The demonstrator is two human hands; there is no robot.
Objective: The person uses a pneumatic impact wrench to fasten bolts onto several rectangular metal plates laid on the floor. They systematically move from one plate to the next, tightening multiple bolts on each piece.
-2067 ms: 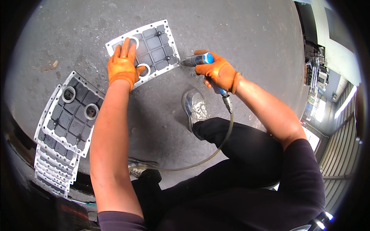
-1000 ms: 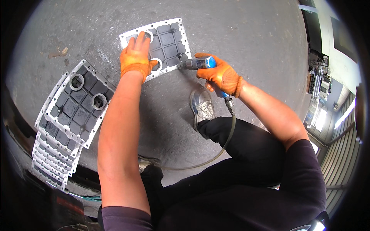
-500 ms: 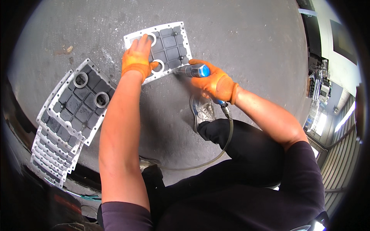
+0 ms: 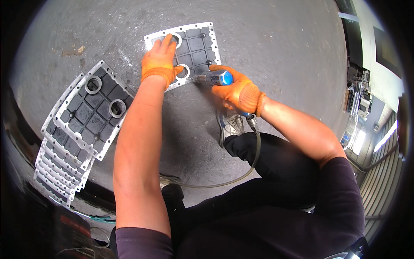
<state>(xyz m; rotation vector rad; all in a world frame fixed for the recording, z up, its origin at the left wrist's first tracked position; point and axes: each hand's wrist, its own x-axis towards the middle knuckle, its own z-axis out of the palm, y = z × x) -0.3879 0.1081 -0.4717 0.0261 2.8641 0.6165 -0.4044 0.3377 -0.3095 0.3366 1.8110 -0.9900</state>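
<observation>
A cast metal cover plate (image 4: 196, 58) lies on the grey floor, with a dark ribbed recess, a bright drilled rim and two round rings. My left hand (image 4: 160, 60), in an orange glove, rests on its left part. The fingers stretch over the upper ring and the thumb lies by the lower one. My right hand (image 4: 239, 91), gloved alike, is wrapped round a blue and silver air tool (image 4: 215, 78). The tool's tip meets the plate's near rim, just right of the lower ring; the exact contact is blurred. A hose hangs from the tool's grip.
At left, several similar cover plates (image 4: 88, 112) lie overlapped in a fanned row. The air hose (image 4: 224, 185) curves across the floor beside my leg. My shoe (image 4: 233, 125) stands below the tool. Equipment (image 4: 355, 101) stands along the wall at far right.
The view has shifted slightly, carrying the plates rightward. Against the plate's near rim, the air tool has moved left toward the lower ring. My left hand keeps its place on the plate.
</observation>
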